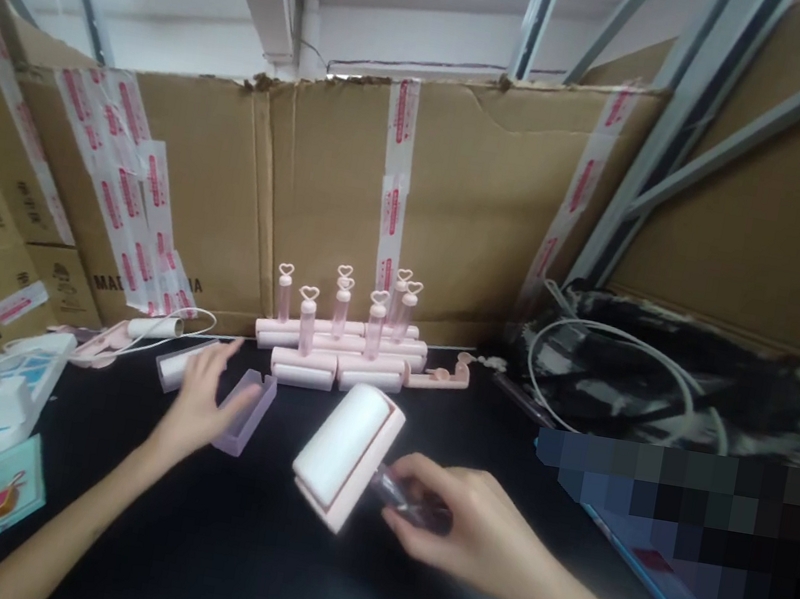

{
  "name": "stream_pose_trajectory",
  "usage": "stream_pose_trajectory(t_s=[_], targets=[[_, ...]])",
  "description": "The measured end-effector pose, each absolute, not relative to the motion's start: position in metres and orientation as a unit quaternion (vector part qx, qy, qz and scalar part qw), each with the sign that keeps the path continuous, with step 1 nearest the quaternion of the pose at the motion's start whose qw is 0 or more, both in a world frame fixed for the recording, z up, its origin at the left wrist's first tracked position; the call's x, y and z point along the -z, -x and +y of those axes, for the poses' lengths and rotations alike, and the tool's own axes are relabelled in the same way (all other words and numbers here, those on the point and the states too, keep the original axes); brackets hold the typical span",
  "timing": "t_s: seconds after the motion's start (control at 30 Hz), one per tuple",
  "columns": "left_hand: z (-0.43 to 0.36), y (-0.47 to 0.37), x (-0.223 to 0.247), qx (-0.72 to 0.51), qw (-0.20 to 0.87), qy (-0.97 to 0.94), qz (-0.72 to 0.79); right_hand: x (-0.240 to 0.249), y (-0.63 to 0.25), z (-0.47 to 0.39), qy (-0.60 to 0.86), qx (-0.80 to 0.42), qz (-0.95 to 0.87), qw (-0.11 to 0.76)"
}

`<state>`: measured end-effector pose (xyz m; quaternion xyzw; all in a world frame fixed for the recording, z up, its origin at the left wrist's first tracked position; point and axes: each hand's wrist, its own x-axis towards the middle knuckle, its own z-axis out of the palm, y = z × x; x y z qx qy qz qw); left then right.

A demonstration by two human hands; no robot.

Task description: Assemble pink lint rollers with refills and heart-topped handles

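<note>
holding seems the step: toward the table's front edge, the right hand (446, 514) grips the handle (406, 498) of a pink-white roller (346, 448); beyond, the left hand (206, 400), loosely spread, meets a purple tray (238, 436), contact unclear. the next move likely calls for a steady wrist. smaller rollers (303, 367) stand near the rear edge.

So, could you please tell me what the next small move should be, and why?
I would probably close the left hand on the purple tray: that hand is open beside it, while the right hand holds the roller, its white side uncovered.
</note>
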<state>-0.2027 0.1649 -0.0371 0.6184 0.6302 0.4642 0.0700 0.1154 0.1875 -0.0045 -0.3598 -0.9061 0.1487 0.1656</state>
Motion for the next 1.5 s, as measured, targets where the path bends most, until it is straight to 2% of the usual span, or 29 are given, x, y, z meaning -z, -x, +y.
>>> stream_pose_trajectory(t_s=[0.07, 0.13, 0.17, 0.23, 0.37, 0.6, 0.83, 1.0, 1.13, 1.23, 1.37, 1.5], targets=[[0.155, 0.165, 0.027, -0.476, 0.275, -0.661, 0.511, 0.009, -0.110, 0.185, 0.332, -0.130, -0.918, 0.172], [0.149, 0.130, 0.025, -0.464, 0.468, -0.613, 0.435, 0.011, -0.104, 0.185, 0.304, -0.134, -0.926, 0.182], [0.147, 0.117, 0.027, -0.462, 0.517, -0.579, 0.429, 0.010, -0.102, 0.186, 0.292, -0.142, -0.927, 0.190], [0.145, 0.103, 0.036, -0.481, 0.545, -0.518, 0.450, 0.007, -0.101, 0.191, 0.275, -0.164, -0.921, 0.223], [0.147, 0.106, 0.055, -0.543, 0.498, -0.465, 0.492, -0.001, -0.102, 0.200, 0.266, -0.179, -0.891, 0.320], [0.144, 0.109, 0.052, -0.560, 0.262, -0.590, 0.519, 0.015, -0.079, 0.186, 0.267, -0.073, -0.918, 0.286], [0.147, 0.108, 0.052, -0.574, 0.220, -0.588, 0.526, 0.023, -0.078, 0.175, 0.245, 0.016, -0.907, 0.341], [0.146, 0.107, 0.053, -0.568, 0.093, -0.630, 0.521, 0.033, -0.072, 0.165, 0.303, 0.031, -0.884, 0.355], [0.148, 0.105, 0.051, -0.526, 0.022, -0.652, 0.545, 0.049, -0.057, 0.165, 0.364, -0.040, -0.855, 0.368], [0.159, 0.104, 0.046, -0.479, -0.003, -0.656, 0.583, 0.056, -0.050, 0.177, 0.343, -0.125, -0.844, 0.392], [0.179, 0.093, 0.034, -0.433, 0.015, -0.640, 0.635, 0.059, -0.049, 0.195, 0.312, -0.273, -0.793, 0.447], [0.196, 0.072, 0.022, -0.454, 0.072, -0.623, 0.633, 0.058, -0.058, 0.207, 0.333, -0.348, -0.705, 0.521]])
